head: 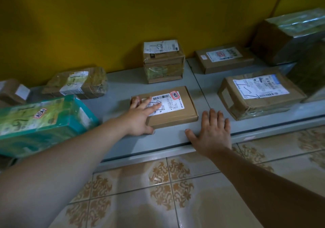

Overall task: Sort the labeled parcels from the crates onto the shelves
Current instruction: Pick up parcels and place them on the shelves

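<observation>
A flat brown cardboard parcel (177, 107) with a white label and a red stamp lies on the low grey shelf (172, 136). My left hand (140, 117) lies on its left part, fingers stretched over the label and thumb at the parcel's near edge. My right hand (213, 131) rests flat on the shelf just right of the parcel, fingers spread, holding nothing.
More parcels sit on the shelf: a green-wrapped box (42, 124) at left, a taped one (79, 83) behind it, a small stacked box (163, 62), a flat box (225, 59), a labelled box (260, 94) and a large wrapped box (290, 34). Yellow wall behind, tiled floor in front.
</observation>
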The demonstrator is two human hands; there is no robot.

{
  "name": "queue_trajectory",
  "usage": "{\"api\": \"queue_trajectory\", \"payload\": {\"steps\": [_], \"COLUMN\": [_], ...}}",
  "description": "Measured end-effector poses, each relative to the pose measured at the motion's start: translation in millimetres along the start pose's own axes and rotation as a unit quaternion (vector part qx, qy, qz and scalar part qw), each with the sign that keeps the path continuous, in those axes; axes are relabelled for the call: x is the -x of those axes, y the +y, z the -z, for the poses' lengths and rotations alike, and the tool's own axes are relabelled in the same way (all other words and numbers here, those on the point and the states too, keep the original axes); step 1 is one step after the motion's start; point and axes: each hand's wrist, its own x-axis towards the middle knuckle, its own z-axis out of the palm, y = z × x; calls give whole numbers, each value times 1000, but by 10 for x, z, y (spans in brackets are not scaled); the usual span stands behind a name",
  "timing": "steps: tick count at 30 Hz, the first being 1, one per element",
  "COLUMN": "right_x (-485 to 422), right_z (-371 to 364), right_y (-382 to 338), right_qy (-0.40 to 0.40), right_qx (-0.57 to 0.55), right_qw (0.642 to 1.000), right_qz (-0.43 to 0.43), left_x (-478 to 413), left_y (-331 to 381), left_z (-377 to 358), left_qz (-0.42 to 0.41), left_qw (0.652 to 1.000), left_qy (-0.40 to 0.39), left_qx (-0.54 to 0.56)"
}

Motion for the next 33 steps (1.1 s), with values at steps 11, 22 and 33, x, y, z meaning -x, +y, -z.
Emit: {"api": "queue_trajectory", "payload": {"steps": [11,22,33], "right_x": [-4,268,1877], "right_z": [-3,792,3517], "right_y": [11,87,-321], "right_qy": [11,-127,-187], "right_qx": [4,-31,-30], "right_qw": [1000,991,982], "right_qz": [6,-14,12], "left_x": [75,559,2915], "left_y": [44,209,886], "left_z": [-204,304,2506], "left_qz": [-16,13,-3], "left_qw": [999,998,992], "left_qy": [35,-56,-19], "left_qx": [-26,-22,127]}}
